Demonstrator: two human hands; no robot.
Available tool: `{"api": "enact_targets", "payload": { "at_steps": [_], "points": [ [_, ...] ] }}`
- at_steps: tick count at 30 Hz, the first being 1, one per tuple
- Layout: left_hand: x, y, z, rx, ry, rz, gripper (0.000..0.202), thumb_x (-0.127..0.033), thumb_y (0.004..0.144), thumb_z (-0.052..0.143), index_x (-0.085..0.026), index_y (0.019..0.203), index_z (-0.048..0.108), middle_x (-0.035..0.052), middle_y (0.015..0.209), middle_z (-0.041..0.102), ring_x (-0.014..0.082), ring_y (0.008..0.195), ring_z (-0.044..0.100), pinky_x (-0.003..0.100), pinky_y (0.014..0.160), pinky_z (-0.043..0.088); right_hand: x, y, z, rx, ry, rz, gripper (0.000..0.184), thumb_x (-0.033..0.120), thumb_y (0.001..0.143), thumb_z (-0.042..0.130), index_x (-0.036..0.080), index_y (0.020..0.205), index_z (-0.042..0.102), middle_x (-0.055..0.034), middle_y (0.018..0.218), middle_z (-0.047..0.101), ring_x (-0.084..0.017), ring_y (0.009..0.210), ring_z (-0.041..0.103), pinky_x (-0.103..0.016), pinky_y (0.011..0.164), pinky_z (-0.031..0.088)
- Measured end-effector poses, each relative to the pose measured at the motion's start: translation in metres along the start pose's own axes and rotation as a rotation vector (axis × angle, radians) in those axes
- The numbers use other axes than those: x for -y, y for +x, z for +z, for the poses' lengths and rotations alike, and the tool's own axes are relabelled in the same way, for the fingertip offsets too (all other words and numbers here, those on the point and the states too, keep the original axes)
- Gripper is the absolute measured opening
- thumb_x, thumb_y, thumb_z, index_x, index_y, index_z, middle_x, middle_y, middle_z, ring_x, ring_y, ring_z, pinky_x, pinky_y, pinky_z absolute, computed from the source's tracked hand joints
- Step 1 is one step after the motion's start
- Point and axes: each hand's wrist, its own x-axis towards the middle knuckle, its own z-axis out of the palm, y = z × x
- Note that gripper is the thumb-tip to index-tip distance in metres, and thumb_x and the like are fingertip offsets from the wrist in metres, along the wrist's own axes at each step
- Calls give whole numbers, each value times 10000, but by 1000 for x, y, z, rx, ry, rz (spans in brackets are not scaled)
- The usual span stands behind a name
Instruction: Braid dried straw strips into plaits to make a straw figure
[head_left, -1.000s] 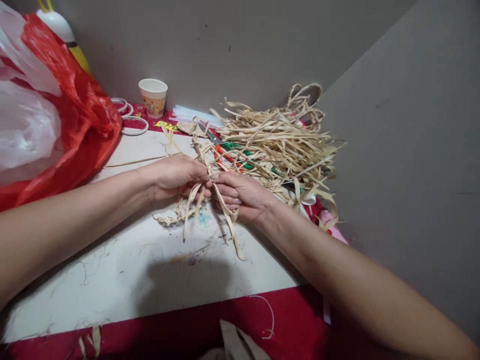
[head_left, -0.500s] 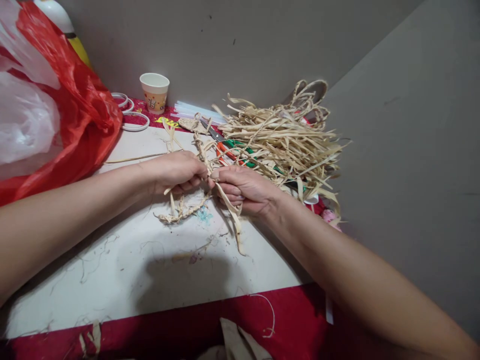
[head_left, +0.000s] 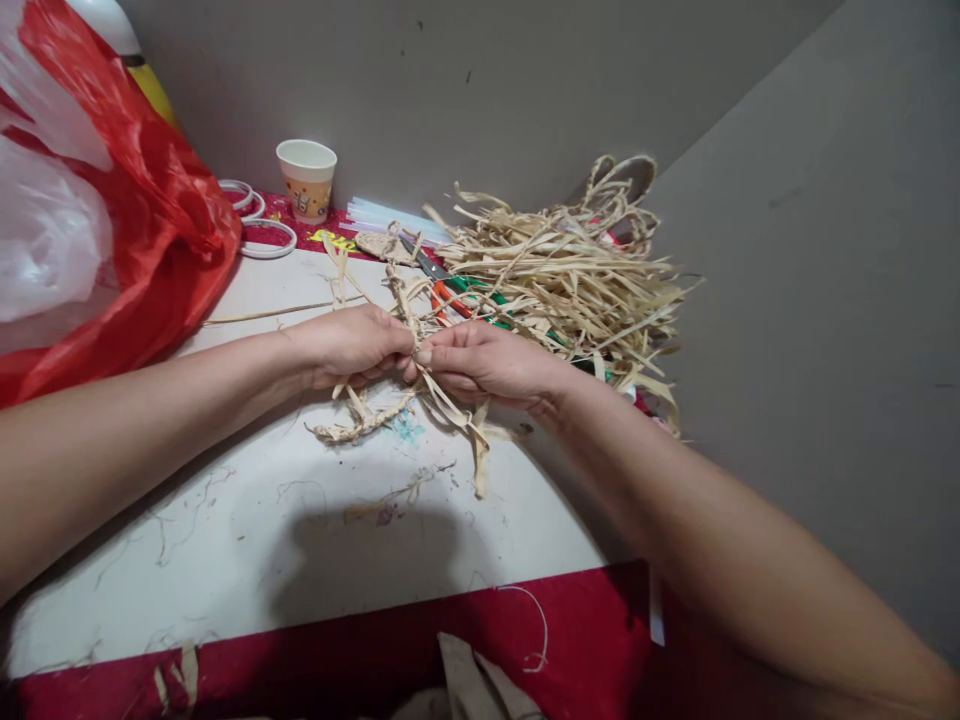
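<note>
A braid of dry straw-coloured leaf strips [head_left: 403,300] runs between my two hands over the white board. My left hand [head_left: 364,345] is closed on it, thumb and fingers pinched at the braid's left side. From the right, my right hand [head_left: 487,362] pinches the same spot, its thumb against the left fingertips. Loose flat strips [head_left: 469,430] hang from the pinch toward me. Below my left hand lies a plaited end [head_left: 360,430] on the board. The fingers partly hide where the strips cross.
A pile of dry strips [head_left: 570,270] lies behind my right hand, partly over scissors with orange and green handles [head_left: 450,298]. A paper cup [head_left: 307,185], white rings [head_left: 268,240] and pale sticks [head_left: 394,220] stand along the wall. Red plastic bag [head_left: 172,230] at left; white board [head_left: 225,560] beneath.
My right hand has shifted slightly up and its fingers have straightened at the pinch. The hanging strips have swung a little. My left hand stays nearly in place.
</note>
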Motion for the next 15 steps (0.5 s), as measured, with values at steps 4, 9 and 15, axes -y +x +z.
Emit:
{"api": "enact_targets", "payload": {
  "at_steps": [4,9,15],
  "points": [
    [-1,-1,2,-55,18,-1,211,-179,743,523,-178,532,499,-80,380,294,47,309,223,222,356,170,3,-2,-7,81,60,29,147,246,828,583,126,745,569,90,434,355,-32,365,229,-144,363,179],
    [2,0,2,-69,100,38,297,-214,760,518,-197,493,390,-76,383,278,44,316,228,226,378,154,7,-4,-9,60,-47,22,146,209,829,582,140,710,532,65,455,435,-36,369,319,-141,375,239],
    [4,-2,2,-92,255,88,286,-193,775,476,-193,511,367,-71,405,303,38,329,247,230,400,130,18,-5,-2,-41,-310,92,263,209,858,545,126,609,543,47,389,438,-34,320,332,-135,327,254]
  ]
}}
